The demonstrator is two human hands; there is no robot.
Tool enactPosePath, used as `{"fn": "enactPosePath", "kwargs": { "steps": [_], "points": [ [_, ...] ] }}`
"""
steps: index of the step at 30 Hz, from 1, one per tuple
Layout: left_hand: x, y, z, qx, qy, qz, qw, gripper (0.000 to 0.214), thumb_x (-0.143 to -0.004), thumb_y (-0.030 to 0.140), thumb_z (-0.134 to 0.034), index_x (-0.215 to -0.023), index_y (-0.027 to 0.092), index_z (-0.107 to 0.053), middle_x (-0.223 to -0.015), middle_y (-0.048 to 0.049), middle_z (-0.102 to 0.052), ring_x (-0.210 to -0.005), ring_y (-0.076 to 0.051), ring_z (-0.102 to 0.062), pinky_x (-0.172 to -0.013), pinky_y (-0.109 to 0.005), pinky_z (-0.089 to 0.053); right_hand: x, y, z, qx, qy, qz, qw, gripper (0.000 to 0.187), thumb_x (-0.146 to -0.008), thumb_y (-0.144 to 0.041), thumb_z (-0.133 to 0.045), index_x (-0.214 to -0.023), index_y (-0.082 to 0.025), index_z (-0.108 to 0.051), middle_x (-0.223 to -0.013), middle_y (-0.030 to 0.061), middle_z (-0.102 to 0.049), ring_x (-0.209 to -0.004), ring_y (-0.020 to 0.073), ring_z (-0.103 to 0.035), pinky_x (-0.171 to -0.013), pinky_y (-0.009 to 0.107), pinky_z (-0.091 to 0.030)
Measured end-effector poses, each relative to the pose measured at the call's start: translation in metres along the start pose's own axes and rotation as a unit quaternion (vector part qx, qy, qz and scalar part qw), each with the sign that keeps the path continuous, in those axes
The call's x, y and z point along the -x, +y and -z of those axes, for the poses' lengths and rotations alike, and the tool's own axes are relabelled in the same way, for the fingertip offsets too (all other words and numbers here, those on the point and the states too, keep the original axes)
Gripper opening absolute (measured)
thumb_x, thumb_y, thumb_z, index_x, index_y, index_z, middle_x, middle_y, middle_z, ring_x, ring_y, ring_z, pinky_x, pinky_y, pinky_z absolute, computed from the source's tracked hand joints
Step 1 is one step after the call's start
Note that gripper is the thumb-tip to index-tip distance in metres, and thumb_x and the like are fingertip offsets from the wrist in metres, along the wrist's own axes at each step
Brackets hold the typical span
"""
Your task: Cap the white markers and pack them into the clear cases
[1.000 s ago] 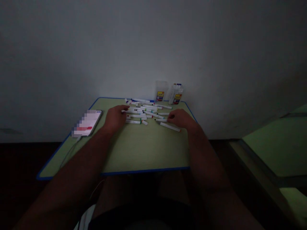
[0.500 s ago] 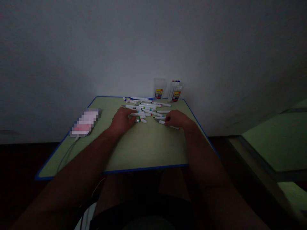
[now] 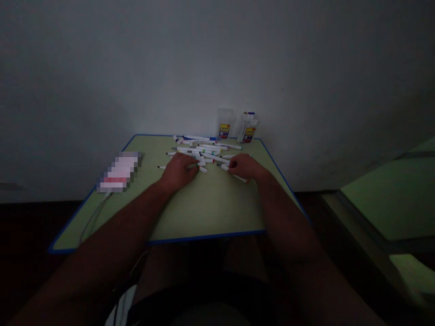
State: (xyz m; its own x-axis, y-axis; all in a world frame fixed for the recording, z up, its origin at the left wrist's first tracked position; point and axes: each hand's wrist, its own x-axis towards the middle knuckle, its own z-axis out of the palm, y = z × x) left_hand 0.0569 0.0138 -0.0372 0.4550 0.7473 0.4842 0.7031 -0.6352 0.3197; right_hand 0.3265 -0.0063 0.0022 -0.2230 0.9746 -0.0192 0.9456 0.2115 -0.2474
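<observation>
My left hand (image 3: 180, 171) rests low over the left side of a pile of white markers (image 3: 210, 148). Its fingers are closed on a marker with a green band, most of it hidden under the hand. A white marker end (image 3: 203, 170) shows by the fingertips. Left of that hand, a dark-tipped marker (image 3: 162, 167) pokes out. On the pile's right side, my right hand (image 3: 247, 166) pinches a white marker (image 3: 224, 167) between thumb and fingers. Part of a marker with a reddish end (image 3: 242, 179) shows below that hand.
Against the wall stand a clear plastic case (image 3: 224, 118) and another clear case (image 3: 249, 129) with several markers in it. A blurred-out phone-like object (image 3: 120, 170) with a cable (image 3: 91, 220) lies at left. The pale green table (image 3: 207, 213) has a blue edge.
My right hand has shifted slightly left, and the white marker end at its fingertips has moved left and up. My left hand has moved slightly right, towards the white marker end.
</observation>
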Motion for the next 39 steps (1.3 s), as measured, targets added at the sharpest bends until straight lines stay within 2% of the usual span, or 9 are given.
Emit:
{"fn": "enactPosePath", "kwargs": {
  "steps": [6, 10, 17, 24, 34, 39],
  "points": [
    [0.000, 0.006, -0.007, -0.023, -0.015, -0.039, 0.999, 0.034, -0.086, 0.029, -0.055, -0.110, 0.017, -0.075, -0.107, -0.0121, -0.075, -0.106, -0.028, -0.064, -0.100, -0.047, -0.045, -0.008, 0.001, -0.002, -0.091, 0.032, -0.024, 0.995, 0.015, -0.082, -0.028, -0.069, -0.087, -0.016, -0.077, -0.086, 0.0061, -0.075, -0.078, 0.0161, -0.067, -0.069, 0.024, -0.046],
    [0.001, 0.009, -0.008, -0.028, -0.034, -0.047, 0.998, 0.038, -0.086, 0.027, -0.053, -0.116, 0.017, -0.074, -0.112, -0.0125, -0.074, -0.109, -0.029, -0.062, -0.101, -0.049, -0.044, -0.009, 0.000, -0.004, -0.194, 0.047, -0.035, 0.979, 0.014, -0.083, -0.024, -0.070, -0.089, -0.013, -0.075, -0.089, 0.0077, -0.075, -0.077, 0.0145, -0.067, -0.070, 0.023, -0.048],
    [0.000, 0.013, -0.010, -0.047, -0.024, -0.051, 0.997, 0.039, -0.086, 0.021, -0.050, -0.117, 0.020, -0.073, -0.122, -0.0099, -0.071, -0.114, -0.029, -0.058, -0.104, -0.050, -0.041, -0.007, 0.001, -0.007, -0.330, 0.016, -0.051, 0.943, 0.022, -0.077, -0.009, -0.069, -0.097, -0.014, -0.074, -0.088, 0.0062, -0.074, -0.067, 0.0115, -0.064, -0.062, 0.022, -0.051],
    [-0.001, 0.012, -0.013, -0.072, -0.039, -0.055, 0.995, 0.035, -0.083, 0.015, -0.051, -0.106, 0.023, -0.076, -0.130, -0.0086, -0.067, -0.124, -0.030, -0.053, -0.106, -0.052, -0.038, -0.008, 0.001, -0.008, -0.365, 0.013, -0.051, 0.929, 0.019, -0.076, -0.009, -0.068, -0.093, -0.012, -0.073, -0.086, 0.0060, -0.073, -0.063, 0.0103, -0.061, -0.060, 0.022, -0.050],
    [-0.002, 0.013, -0.013, -0.056, -0.026, -0.105, 0.993, 0.027, -0.079, 0.010, -0.053, -0.093, 0.019, -0.074, -0.124, -0.0105, -0.069, -0.118, -0.029, -0.057, -0.105, -0.049, -0.042, -0.011, 0.003, -0.012, -0.383, 0.022, -0.048, 0.922, 0.018, -0.072, -0.007, -0.072, -0.089, -0.012, -0.073, -0.074, 0.0020, -0.069, -0.058, 0.0085, -0.058, -0.053, 0.019, -0.045],
    [-0.002, 0.016, -0.007, -0.026, -0.021, -0.086, 0.996, 0.024, -0.080, 0.014, -0.054, -0.096, 0.018, -0.071, -0.117, -0.0126, -0.070, -0.114, -0.030, -0.058, -0.101, -0.050, -0.044, -0.011, 0.001, -0.011, -0.409, 0.031, -0.058, 0.910, 0.015, -0.072, -0.004, -0.071, -0.084, -0.012, -0.071, -0.071, 0.0022, -0.069, -0.055, 0.0092, -0.059, -0.051, 0.020, -0.046]
  ]
}}
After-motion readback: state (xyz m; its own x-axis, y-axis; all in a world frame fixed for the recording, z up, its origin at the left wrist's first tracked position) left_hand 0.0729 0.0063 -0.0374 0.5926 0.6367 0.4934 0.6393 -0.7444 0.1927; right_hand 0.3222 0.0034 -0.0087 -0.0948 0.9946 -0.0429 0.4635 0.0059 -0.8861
